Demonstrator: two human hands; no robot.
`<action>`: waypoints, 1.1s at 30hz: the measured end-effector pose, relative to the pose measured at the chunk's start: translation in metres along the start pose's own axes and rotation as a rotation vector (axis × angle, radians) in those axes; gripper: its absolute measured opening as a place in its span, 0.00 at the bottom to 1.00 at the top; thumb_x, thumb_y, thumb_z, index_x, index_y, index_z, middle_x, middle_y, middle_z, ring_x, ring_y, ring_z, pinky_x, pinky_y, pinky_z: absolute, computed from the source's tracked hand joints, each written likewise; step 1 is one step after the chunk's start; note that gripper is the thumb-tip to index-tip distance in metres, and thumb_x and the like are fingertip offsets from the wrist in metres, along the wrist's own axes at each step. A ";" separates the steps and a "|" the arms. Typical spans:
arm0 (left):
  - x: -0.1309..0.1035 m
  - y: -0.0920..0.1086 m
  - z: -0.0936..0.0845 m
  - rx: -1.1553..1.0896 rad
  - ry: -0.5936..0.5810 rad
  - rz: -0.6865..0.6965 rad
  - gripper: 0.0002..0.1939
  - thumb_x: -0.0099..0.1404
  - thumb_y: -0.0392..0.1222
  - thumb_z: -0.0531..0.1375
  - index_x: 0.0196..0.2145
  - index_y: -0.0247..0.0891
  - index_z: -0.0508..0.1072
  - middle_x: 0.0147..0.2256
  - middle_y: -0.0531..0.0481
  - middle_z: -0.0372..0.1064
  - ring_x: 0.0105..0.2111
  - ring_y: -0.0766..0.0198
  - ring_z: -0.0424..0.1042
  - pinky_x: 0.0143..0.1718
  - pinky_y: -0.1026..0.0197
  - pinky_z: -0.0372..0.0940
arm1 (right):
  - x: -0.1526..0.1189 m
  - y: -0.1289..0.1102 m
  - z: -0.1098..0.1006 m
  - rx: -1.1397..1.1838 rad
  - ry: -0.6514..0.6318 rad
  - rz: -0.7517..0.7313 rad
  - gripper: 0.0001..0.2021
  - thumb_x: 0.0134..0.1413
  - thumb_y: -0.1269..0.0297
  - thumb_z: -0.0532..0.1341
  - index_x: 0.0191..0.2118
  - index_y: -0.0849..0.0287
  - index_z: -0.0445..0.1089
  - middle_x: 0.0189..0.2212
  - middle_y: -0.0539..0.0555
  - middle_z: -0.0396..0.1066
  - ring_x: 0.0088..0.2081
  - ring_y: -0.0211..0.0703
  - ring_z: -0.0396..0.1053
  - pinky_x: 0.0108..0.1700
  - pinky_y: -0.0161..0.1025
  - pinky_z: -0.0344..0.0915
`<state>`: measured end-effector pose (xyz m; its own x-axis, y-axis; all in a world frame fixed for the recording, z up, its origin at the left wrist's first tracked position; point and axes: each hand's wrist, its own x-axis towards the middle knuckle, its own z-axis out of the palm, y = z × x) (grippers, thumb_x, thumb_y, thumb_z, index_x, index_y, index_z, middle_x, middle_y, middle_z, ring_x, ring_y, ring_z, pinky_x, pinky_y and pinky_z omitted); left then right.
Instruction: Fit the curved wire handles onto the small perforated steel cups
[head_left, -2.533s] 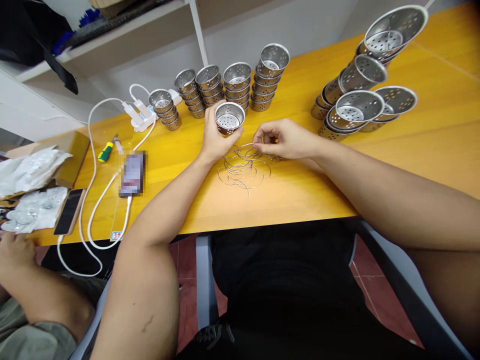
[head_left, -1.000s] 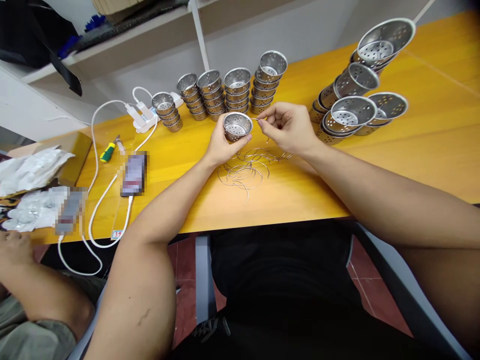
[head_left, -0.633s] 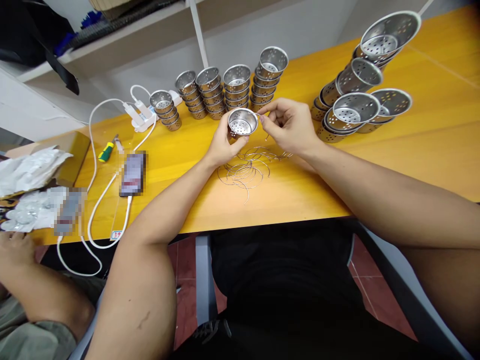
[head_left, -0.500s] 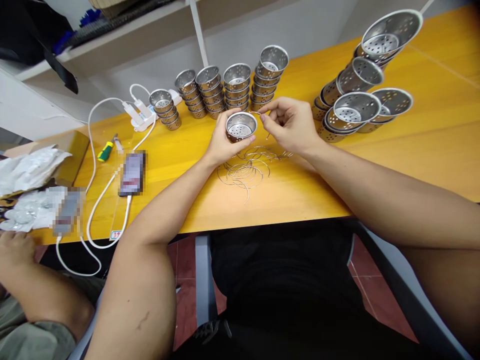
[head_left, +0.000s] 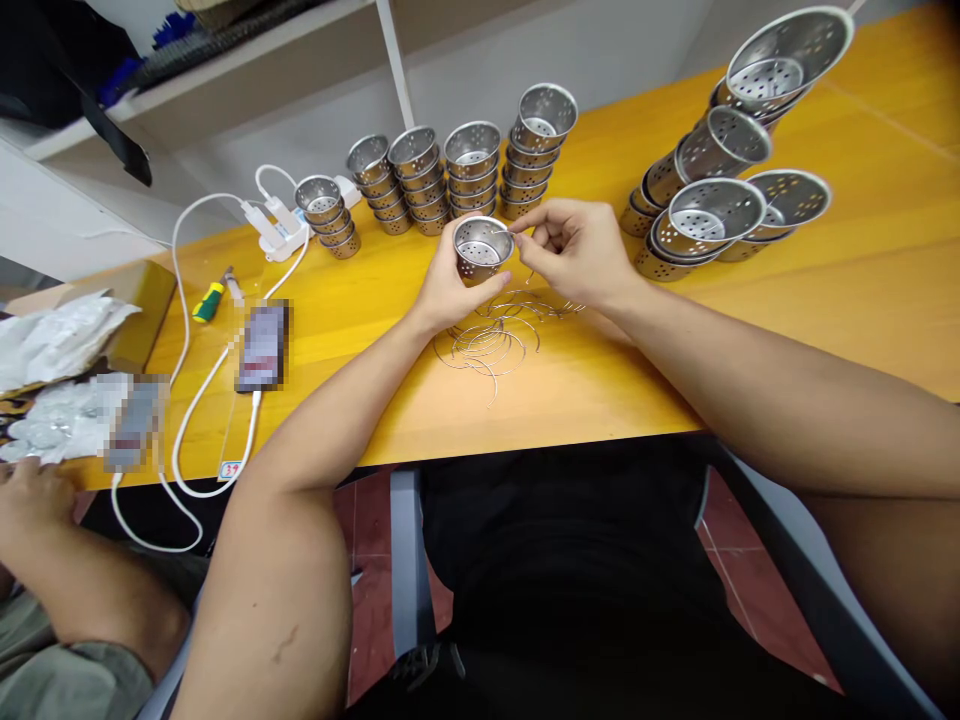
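Observation:
My left hand point(head_left: 444, 270) is wrapped round a small perforated metal cup point(head_left: 482, 250), its open mouth facing up and toward me. In my right hand point(head_left: 574, 245) a thin curved wire point(head_left: 529, 277) is pinched between thumb and fingers. One end of the wire reaches over the right side of the cup's rim, into its mouth; whether it passes through a hole I cannot tell. Beneath both hands lies a loose pile of curved wires point(head_left: 491, 345) on the table.
Stacks of perforated cups point(head_left: 472, 165) stand along the back, with more stacks point(head_left: 709, 215) at right. On the yellow table point(head_left: 600, 390) at left are a phone point(head_left: 262, 348), a screwdriver point(head_left: 210, 300), a power strip point(head_left: 281, 235) and white cables. Another person's hand point(head_left: 37, 495) rests far left.
The wire's end has moved from beside the cup's rim to inside its mouth, as my right hand shifted slightly left. My left hand still holds the cup, now tilted a little more toward me.

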<state>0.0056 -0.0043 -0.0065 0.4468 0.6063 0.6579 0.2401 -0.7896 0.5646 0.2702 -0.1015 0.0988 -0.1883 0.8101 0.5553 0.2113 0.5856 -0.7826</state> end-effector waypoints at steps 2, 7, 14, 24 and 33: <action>0.000 0.002 0.002 -0.016 0.011 0.008 0.52 0.80 0.74 0.74 0.87 0.54 0.58 0.80 0.37 0.68 0.82 0.39 0.73 0.90 0.30 0.67 | 0.000 0.000 0.000 -0.011 0.000 0.013 0.21 0.70 0.37 0.84 0.46 0.50 0.88 0.27 0.51 0.69 0.28 0.47 0.64 0.30 0.47 0.68; 0.000 0.013 0.000 -0.040 0.005 -0.031 0.49 0.76 0.75 0.78 0.80 0.50 0.67 0.74 0.39 0.73 0.76 0.40 0.78 0.87 0.30 0.70 | 0.000 0.001 0.000 -0.038 -0.011 0.025 0.19 0.71 0.40 0.83 0.46 0.50 0.89 0.28 0.52 0.70 0.29 0.47 0.65 0.31 0.47 0.68; 0.001 0.019 0.005 -0.064 -0.033 -0.037 0.53 0.75 0.79 0.78 0.80 0.50 0.63 0.73 0.38 0.75 0.75 0.40 0.80 0.85 0.31 0.72 | 0.000 0.003 0.001 -0.101 -0.016 0.051 0.18 0.70 0.41 0.82 0.46 0.50 0.88 0.28 0.51 0.70 0.29 0.47 0.64 0.34 0.49 0.70; 0.000 0.042 0.005 -0.059 -0.078 -0.043 0.65 0.66 0.85 0.81 0.82 0.50 0.59 0.75 0.36 0.74 0.74 0.39 0.82 0.81 0.31 0.77 | 0.000 0.001 0.005 -0.172 0.013 0.096 0.21 0.69 0.35 0.79 0.46 0.49 0.86 0.30 0.53 0.74 0.32 0.51 0.68 0.41 0.55 0.75; 0.004 0.066 -0.001 -0.067 -0.029 -0.187 0.54 0.70 0.86 0.77 0.73 0.45 0.72 0.66 0.39 0.81 0.70 0.42 0.85 0.81 0.30 0.77 | 0.003 -0.018 0.010 -0.007 -0.028 0.081 0.37 0.66 0.14 0.74 0.44 0.47 0.83 0.32 0.56 0.76 0.35 0.54 0.72 0.39 0.56 0.76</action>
<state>0.0221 -0.0539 0.0337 0.4249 0.7381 0.5241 0.2635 -0.6547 0.7085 0.2565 -0.1104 0.1120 -0.1973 0.8535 0.4823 0.2335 0.5187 -0.8224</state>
